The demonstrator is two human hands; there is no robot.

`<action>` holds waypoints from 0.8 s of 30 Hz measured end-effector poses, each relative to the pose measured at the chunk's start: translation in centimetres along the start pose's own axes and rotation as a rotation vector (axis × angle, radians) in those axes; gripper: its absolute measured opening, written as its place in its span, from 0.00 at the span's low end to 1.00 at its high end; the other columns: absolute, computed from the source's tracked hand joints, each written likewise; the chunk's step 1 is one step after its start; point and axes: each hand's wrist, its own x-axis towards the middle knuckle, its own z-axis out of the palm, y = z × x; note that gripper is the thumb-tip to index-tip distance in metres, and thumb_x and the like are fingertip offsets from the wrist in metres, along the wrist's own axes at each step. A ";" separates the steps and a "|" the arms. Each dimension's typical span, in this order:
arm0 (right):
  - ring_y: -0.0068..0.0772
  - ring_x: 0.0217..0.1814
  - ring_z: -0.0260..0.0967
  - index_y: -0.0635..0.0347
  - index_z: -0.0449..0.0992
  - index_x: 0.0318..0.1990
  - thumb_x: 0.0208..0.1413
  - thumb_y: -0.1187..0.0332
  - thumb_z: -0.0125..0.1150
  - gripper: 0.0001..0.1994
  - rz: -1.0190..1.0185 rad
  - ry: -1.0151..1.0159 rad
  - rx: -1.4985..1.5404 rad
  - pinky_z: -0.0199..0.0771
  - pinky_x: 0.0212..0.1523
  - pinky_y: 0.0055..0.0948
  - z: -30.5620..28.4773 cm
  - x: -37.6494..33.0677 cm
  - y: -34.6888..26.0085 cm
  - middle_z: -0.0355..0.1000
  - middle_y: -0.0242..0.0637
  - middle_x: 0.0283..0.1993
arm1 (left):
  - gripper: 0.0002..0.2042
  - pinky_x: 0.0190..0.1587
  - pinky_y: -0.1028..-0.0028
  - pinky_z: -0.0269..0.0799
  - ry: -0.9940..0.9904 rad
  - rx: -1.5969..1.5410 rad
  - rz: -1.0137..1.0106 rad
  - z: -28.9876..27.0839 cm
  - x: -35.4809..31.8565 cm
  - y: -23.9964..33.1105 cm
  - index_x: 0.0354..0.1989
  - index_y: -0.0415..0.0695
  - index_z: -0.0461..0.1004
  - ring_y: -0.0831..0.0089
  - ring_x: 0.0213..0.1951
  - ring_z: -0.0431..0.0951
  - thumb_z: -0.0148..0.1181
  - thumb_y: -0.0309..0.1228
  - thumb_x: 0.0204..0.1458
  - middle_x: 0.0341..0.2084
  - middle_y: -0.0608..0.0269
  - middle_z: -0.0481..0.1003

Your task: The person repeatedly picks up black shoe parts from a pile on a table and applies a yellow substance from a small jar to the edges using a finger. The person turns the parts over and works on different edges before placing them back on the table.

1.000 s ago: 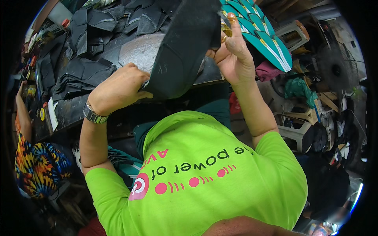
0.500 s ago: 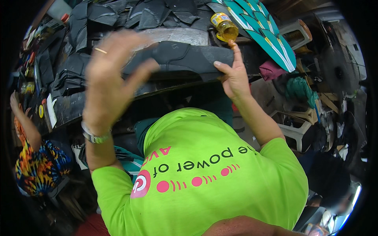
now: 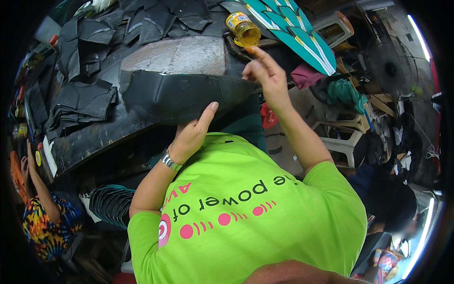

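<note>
My left hand (image 3: 194,135) grips the near edge of a black shoe-upper piece (image 3: 175,94), thumb on top and the other fingers hidden beneath. The piece is raised and tilted at the table's near edge. Right of it, my right hand (image 3: 270,80) holds nothing; its index finger is stretched out with an amber, glue-like paste on the tip, while the other fingers are partly bent. That fingertip is by the mouth of a tipped glass jar (image 3: 243,29) with a yellow label and amber paste inside. A worn, pale grey board (image 3: 184,53) lies behind the black piece.
Stacked black pieces (image 3: 82,102) lie to the left, more (image 3: 151,21) at the back. Green sole sheets with white straps (image 3: 309,45) stick out at the back right. A stool (image 3: 338,142) and a fan (image 3: 392,68) stand to the right. Another person's arm (image 3: 42,189) shows far left.
My left hand has come down and taken hold of the black piece, which is now lifted and tilted. My right thumb has left the piece; its index finger stays near the jar.
</note>
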 end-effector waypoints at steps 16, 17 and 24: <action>0.57 0.42 0.75 0.51 0.69 0.57 0.52 0.71 0.53 0.22 -0.135 -0.170 -1.425 0.75 0.42 0.52 -1.3 6.4 -1.1 0.76 0.55 0.40 | 0.16 0.20 0.81 0.52 -0.025 -0.562 -0.464 -1.1 0.0 -1.2 0.18 0.48 0.73 0.88 0.17 0.59 0.62 0.36 0.60 0.15 0.79 0.66; 0.57 0.42 0.74 0.51 0.71 0.56 0.52 0.72 0.52 0.21 -0.209 -0.139 -1.393 0.74 0.42 0.52 -1.4 5.9 -1.2 0.76 0.55 0.41 | 0.16 0.19 0.81 0.51 -0.023 -0.653 -0.471 -1.1 0.2 -1.4 0.19 0.50 0.73 0.89 0.16 0.58 0.61 0.36 0.60 0.14 0.80 0.66; 0.24 0.36 0.70 0.61 0.81 0.42 0.53 0.78 0.54 0.12 -0.114 -0.245 -0.523 0.70 0.38 0.25 -1.6 0.3 -6.3 0.73 0.36 0.41 | 0.15 0.18 0.83 0.51 0.008 -0.734 -0.367 -0.7 0.5 -2.5 0.22 0.48 0.75 0.91 0.15 0.61 0.57 0.37 0.63 0.16 0.77 0.70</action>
